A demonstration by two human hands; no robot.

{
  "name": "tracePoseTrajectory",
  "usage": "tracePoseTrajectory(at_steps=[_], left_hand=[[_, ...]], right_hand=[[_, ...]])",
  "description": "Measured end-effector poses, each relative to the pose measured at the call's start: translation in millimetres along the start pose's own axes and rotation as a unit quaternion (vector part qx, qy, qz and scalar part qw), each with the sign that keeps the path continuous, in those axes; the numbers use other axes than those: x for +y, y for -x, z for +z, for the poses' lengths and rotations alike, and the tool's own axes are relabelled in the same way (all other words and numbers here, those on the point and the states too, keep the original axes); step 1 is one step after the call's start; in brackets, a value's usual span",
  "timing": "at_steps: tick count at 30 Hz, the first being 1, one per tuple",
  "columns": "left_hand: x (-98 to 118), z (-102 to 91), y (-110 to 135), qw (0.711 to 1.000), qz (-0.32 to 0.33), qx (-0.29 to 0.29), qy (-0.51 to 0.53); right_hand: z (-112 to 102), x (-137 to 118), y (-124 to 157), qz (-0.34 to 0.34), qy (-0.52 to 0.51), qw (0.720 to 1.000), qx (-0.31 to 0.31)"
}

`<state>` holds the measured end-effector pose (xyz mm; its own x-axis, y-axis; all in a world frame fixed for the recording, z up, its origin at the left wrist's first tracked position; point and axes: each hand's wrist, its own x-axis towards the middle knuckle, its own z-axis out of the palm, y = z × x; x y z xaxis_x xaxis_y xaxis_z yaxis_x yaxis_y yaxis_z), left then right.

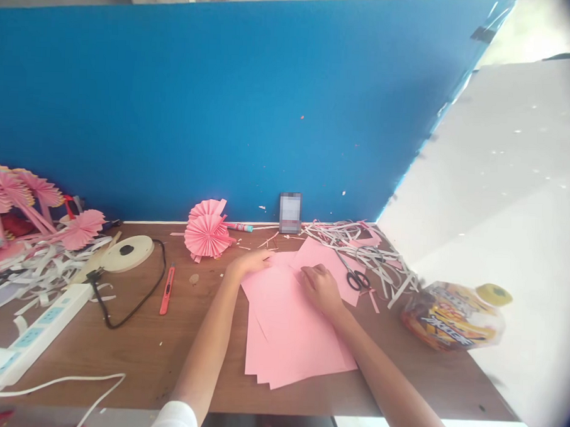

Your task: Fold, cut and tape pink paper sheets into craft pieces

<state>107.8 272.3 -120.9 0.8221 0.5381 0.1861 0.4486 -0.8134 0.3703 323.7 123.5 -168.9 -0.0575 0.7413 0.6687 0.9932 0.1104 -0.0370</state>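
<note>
Pressing left hand [251, 262] and right hand [320, 288] flat onto pink paper sheets [293, 330] on the wooden desk [165, 353], with scissors [355, 276] lying just beside the right hand.

**Paper, wood and plastic**

Matt, smooth pink paper sheets [292, 327] lie on a brown wood-grain tabletop [165, 353] with a dull sheen. The orange utility knife [167, 290] and white power strip [29, 337] look plastic, the clear snack jar [453, 318] glossy.

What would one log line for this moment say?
left hand: flat on pink paper top edge | right hand: pressing paper | scissors: right of hands | knife: left
</note>
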Motion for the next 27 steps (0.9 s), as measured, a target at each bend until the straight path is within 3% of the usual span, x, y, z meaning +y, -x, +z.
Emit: tracePoseTrajectory(at_steps=[7,13,18,27], left_hand=[[-2,4.4,-2,1.0,-0.004,0.009,-0.004],[4,1.3,-1,0.998,0.001,0.06,0.012],[11,-4.5,-3,0.993,0.057,0.1,0.009],[8,-1.9,-7,0.983,0.044,0.146,0.105]], right_hand=[[0,1,-1,0.015,0.039,0.999,0.0],[2,4,0,0.018,0.028,0.999,0.001],[3,5,0,-0.037,0.006,0.999,-0.019],[-9,-2,1,-0.14,-0.02,0.989,-0.046]])
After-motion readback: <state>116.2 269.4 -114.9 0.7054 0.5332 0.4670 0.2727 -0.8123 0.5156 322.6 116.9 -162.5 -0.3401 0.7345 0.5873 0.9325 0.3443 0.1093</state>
